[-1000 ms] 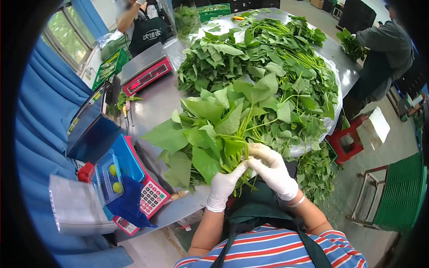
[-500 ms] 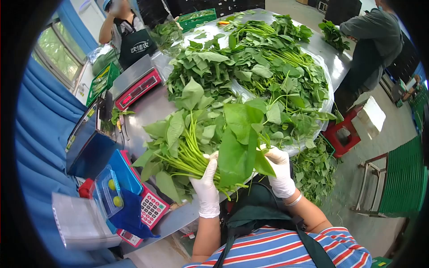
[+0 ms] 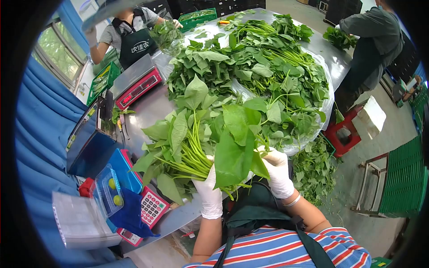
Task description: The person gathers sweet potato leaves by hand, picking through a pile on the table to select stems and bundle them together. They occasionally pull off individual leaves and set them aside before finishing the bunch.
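My left hand [image 3: 209, 194], in a white glove, is closed around the lower stems of a bunch of leafy greens [image 3: 196, 147]. The bunch's long green stems fan out up and to the left, with broad leaves at their ends. My right hand [image 3: 278, 174], gloved too, pinches a leafy stem beside the bunch. Large bright leaves [image 3: 234, 158] hang between my two hands and hide part of the left fingers. Beyond my hands a big heap of the same greens [image 3: 268, 67] lies on plastic sheeting.
A red scale [image 3: 138, 89] and a pink-keyed scale [image 3: 153, 206] stand at the left, near a clear plastic box [image 3: 107, 190]. One co-worker [image 3: 134, 40] is across the metal table [image 3: 149, 105]; another [image 3: 375, 40] stands at right. A red stool [image 3: 344, 134] is on the floor.
My hands and the bunch have shifted only slightly. Across the table, the co-worker has raised a clear bag-like sheet, and the co-worker at right has moved their greens a little.
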`<action>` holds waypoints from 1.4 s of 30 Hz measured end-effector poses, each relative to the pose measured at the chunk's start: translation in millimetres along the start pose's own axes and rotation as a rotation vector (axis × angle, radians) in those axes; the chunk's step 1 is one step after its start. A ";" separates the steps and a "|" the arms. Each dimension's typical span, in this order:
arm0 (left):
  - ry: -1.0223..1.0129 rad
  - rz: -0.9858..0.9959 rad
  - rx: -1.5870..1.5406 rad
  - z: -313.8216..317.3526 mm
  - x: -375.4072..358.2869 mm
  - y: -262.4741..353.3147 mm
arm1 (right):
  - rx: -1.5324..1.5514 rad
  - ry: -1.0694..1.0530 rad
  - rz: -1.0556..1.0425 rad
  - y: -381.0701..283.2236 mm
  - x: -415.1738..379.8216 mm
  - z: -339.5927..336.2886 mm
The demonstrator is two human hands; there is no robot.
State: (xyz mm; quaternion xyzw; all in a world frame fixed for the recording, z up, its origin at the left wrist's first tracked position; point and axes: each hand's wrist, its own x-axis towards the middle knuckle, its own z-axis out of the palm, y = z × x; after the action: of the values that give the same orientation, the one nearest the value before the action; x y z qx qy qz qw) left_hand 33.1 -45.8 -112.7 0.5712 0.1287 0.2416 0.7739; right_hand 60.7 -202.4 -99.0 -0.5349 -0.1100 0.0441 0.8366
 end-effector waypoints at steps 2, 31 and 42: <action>0.017 -0.023 -0.039 -1.1 -0.1 -2.6 | 0.003 0.006 -0.007 0.2 -0.3 1.1; 0.400 0.027 -0.257 -76.9 -2.0 46.8 | -1.056 -0.488 0.114 38.8 20.4 7.8; 0.395 -0.062 -0.305 -85.6 -6.1 37.3 | -1.426 -0.442 -0.185 92.0 0.8 52.9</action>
State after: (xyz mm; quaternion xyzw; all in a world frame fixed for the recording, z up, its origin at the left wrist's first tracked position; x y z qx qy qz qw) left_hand -21.2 30.0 -104.8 0.3851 0.2568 0.3415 0.8180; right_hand 53.3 -116.5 -160.8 -0.9143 -0.3217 -0.0019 0.2461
